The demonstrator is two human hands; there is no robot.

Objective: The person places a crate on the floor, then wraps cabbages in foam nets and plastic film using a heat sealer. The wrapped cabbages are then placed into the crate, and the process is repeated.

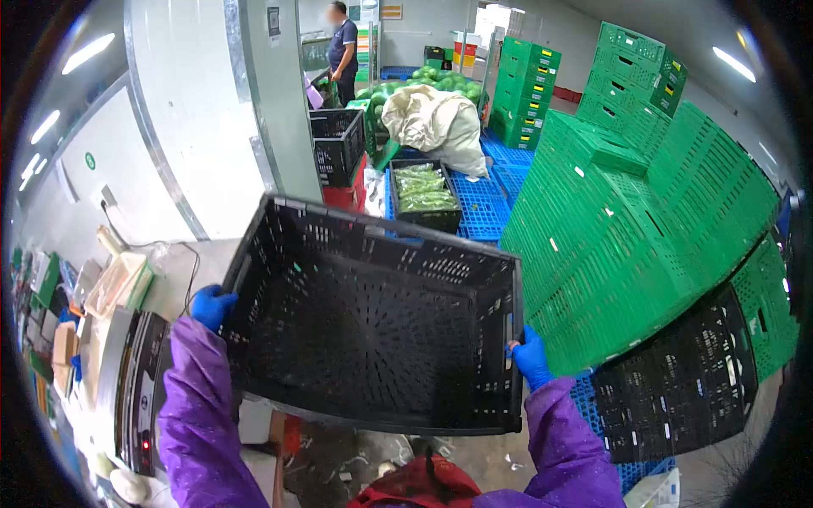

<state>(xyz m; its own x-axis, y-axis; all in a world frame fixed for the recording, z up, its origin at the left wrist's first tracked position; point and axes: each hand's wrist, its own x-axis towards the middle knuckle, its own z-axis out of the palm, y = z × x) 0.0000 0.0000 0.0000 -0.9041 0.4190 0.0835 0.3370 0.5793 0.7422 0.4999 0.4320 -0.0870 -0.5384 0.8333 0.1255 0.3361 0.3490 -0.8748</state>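
A large black plastic crate [373, 313] hangs in front of me, tilted so its inside faces me; nothing lies in it. My left hand [212, 307], in a blue glove, is closed on the crate's left end. On the right end, my right hand [531, 357], also gloved in blue, grips the rim, with a fingertip showing at the handle. Both sleeves are purple. Beyond the crate's far rim, a smaller black crate [434, 222] of bagged green vegetables [423, 188] rests on a blue pallet [479, 203].
Tall stacks of green crates [601, 245] stand at right, beside black crates [677, 381]. A wall panel [190, 110] and a cluttered worktop [110, 339] are at left. Farther back are green melons [445, 80], a beige cloth [428, 118] and a standing person [343, 51].
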